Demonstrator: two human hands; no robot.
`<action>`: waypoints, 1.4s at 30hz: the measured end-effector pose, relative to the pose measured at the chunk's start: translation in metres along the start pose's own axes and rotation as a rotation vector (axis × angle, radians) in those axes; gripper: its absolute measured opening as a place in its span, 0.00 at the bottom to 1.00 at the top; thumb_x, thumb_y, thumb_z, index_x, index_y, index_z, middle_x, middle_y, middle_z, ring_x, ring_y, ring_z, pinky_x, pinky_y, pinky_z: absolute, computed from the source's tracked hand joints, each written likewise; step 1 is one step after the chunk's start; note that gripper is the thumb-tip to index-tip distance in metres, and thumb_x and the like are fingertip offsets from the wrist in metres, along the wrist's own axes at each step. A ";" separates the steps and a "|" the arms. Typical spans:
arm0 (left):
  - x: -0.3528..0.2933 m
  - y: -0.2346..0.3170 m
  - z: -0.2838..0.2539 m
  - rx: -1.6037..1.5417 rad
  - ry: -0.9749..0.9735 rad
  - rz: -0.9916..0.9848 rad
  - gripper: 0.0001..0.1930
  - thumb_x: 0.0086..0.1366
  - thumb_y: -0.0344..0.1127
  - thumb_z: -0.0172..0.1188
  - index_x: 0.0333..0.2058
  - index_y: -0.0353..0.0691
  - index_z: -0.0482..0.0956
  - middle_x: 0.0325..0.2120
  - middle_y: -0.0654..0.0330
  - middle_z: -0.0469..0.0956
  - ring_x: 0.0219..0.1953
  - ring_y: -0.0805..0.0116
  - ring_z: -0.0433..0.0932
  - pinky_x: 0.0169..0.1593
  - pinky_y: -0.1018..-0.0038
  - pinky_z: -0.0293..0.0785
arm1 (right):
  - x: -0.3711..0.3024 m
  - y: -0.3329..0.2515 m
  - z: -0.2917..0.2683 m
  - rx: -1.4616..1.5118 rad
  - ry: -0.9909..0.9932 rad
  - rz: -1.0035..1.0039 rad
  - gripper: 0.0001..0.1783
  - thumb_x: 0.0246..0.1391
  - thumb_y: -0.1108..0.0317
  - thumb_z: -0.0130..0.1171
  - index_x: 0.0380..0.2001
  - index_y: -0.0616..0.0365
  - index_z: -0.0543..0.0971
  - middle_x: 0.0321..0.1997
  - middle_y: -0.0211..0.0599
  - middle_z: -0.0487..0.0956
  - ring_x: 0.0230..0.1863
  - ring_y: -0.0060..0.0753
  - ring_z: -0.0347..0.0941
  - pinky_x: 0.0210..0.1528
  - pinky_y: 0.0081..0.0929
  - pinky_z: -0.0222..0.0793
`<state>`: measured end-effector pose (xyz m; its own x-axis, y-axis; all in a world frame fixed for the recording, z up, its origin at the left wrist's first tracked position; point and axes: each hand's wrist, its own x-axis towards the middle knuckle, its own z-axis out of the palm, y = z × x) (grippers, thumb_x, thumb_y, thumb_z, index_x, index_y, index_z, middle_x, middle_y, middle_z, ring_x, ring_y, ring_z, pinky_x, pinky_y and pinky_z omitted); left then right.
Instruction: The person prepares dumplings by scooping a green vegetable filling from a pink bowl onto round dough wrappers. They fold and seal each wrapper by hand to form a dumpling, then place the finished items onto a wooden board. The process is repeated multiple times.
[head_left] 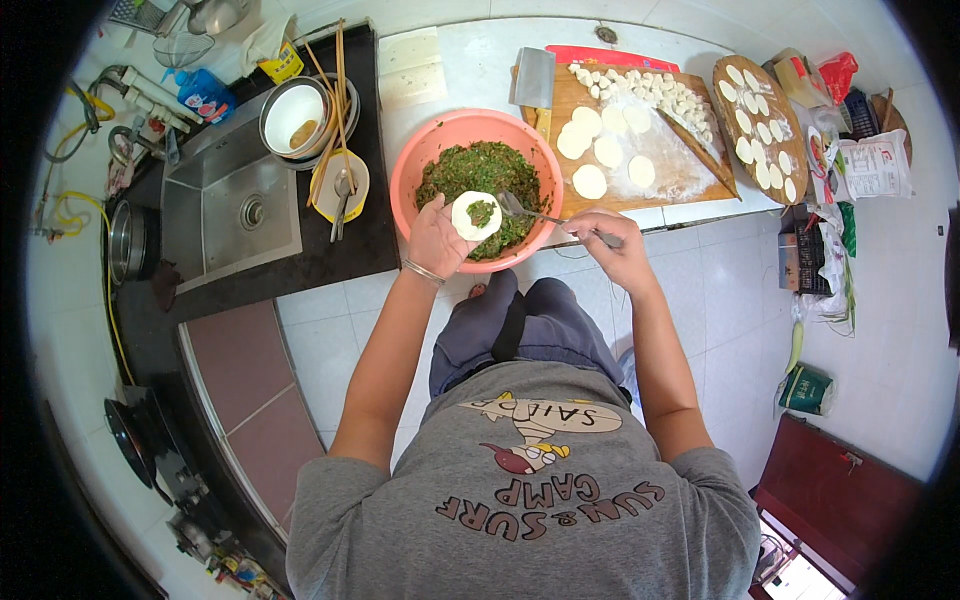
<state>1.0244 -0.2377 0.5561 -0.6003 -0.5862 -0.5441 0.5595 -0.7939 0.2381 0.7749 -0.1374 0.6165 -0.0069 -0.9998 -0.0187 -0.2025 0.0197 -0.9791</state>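
Note:
A round dumpling wrapper [463, 222] with a small heap of green filling [481, 213] at its middle lies on the fingers of my left hand [437, 238]. That hand is at the near left rim of a pink basin [404, 165], which holds chopped green filling [480, 168]. Closed round the handle of a metal spoon [543, 216], my right hand [613, 245] is just outside the basin's right rim. The spoon's bowl is over the filling, close to the wrapper's right edge.
Right of the basin, a floured wooden board [690, 195] carries flat wrappers [590, 181], dough pieces [650, 88] and a rolling pin [697, 149]. A cleaver [533, 78] lies at its left edge. More wrappers cover a round board [728, 122]. Bowls [293, 115] stand beside the sink [205, 195].

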 end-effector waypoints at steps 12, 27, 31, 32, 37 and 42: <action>0.000 -0.006 0.000 0.021 0.036 -0.001 0.26 0.69 0.44 0.34 0.56 0.28 0.57 0.56 0.46 0.64 0.59 0.51 0.63 0.63 0.55 0.56 | -0.001 0.000 0.006 -0.028 -0.058 -0.025 0.11 0.48 0.81 0.51 0.34 0.62 0.80 0.32 0.39 0.79 0.34 0.30 0.75 0.38 0.23 0.70; -0.002 0.000 -0.029 0.012 0.079 0.071 0.26 0.68 0.44 0.35 0.56 0.28 0.57 0.55 0.47 0.64 0.58 0.51 0.64 0.62 0.54 0.58 | -0.004 0.018 0.006 0.128 0.108 0.135 0.08 0.51 0.77 0.55 0.35 0.63 0.80 0.34 0.38 0.80 0.35 0.25 0.74 0.40 0.23 0.70; -0.007 0.006 -0.040 0.042 0.110 0.073 0.24 0.68 0.43 0.35 0.58 0.35 0.57 0.56 0.50 0.65 0.58 0.52 0.65 0.60 0.52 0.60 | -0.007 0.039 0.020 -0.025 0.028 0.160 0.08 0.52 0.73 0.57 0.36 0.62 0.80 0.34 0.40 0.80 0.35 0.28 0.75 0.40 0.23 0.70; -0.008 0.006 -0.041 0.053 0.122 0.080 0.24 0.68 0.42 0.36 0.58 0.35 0.57 0.56 0.50 0.65 0.58 0.52 0.65 0.60 0.52 0.61 | -0.008 0.044 0.024 -0.099 -0.013 0.142 0.08 0.52 0.73 0.58 0.36 0.62 0.80 0.34 0.40 0.80 0.35 0.30 0.76 0.40 0.23 0.70; -0.013 0.004 -0.044 0.048 0.120 0.108 0.24 0.68 0.42 0.38 0.58 0.35 0.57 0.56 0.50 0.65 0.57 0.51 0.65 0.60 0.53 0.61 | -0.009 0.056 0.043 -0.326 -0.078 -0.124 0.08 0.51 0.71 0.58 0.34 0.61 0.81 0.35 0.42 0.80 0.36 0.42 0.76 0.41 0.31 0.72; -0.011 0.002 -0.051 0.012 0.126 0.102 0.24 0.68 0.42 0.38 0.58 0.35 0.57 0.56 0.49 0.65 0.57 0.51 0.66 0.60 0.52 0.61 | -0.011 0.066 0.042 -0.394 -0.150 -0.141 0.09 0.51 0.71 0.58 0.35 0.61 0.80 0.37 0.42 0.79 0.37 0.43 0.76 0.42 0.32 0.73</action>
<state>1.0616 -0.2242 0.5213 -0.4640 -0.6392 -0.6133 0.6061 -0.7340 0.3065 0.8031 -0.1253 0.5433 0.1834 -0.9817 0.0516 -0.5496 -0.1459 -0.8226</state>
